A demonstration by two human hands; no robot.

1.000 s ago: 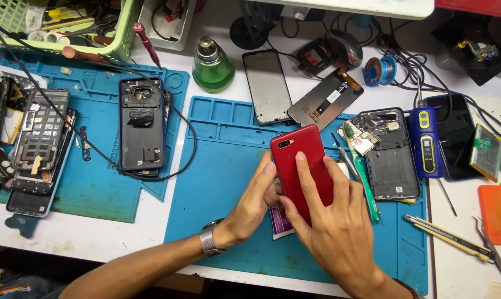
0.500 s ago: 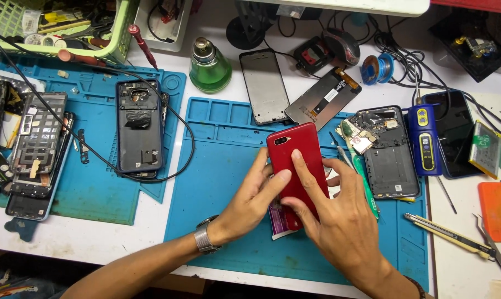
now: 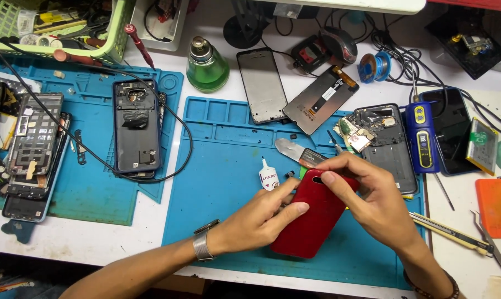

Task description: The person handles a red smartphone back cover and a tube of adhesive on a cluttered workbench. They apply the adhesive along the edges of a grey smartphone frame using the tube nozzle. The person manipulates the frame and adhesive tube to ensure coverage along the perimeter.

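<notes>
Left hand [image 3: 256, 218] fingers pressed on red phone back [image 3: 311, 221], right hand [image 3: 372, 202] fingers pinching its top edge, blue mat [image 3: 223, 166] beneath

You are looking down at a phone repair bench; opened phones [image 3: 137, 126] lie on blue work mats [image 3: 223, 182] at left and centre. A solder spool [image 3: 375, 67] and cables sit upper right.

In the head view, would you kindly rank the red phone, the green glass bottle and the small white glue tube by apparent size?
1. red phone, held in the left hand and right hand, clearly largest, though also nearest the camera.
2. green glass bottle, farther back on the bench.
3. white glue tube, smallest.
</notes>
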